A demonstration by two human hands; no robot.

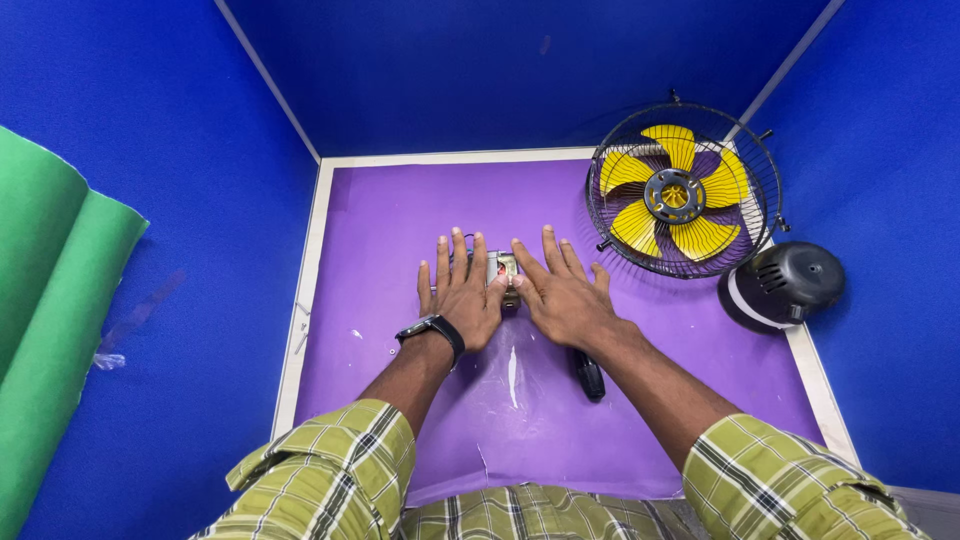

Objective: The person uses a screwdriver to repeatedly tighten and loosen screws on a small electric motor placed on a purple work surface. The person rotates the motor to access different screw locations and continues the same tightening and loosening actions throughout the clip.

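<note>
Fingers spread and flat, the left hand (460, 290) and right hand (562, 293) lie palm-down on the purple mat (380, 230), gripping nothing, either side of a small metal motor (503, 272) that their inner fingers touch. A black tool handle (590, 377) lies under the right wrist. The fan cage (683, 190) and black cover (785, 285) crowd the right edge, with bare mat on the left.

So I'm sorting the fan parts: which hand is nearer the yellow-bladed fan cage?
Right. The right hand lies flat on the purple mat just down-left of the fan cage; the left hand lies farther left, beyond the small metal part between them.
</note>
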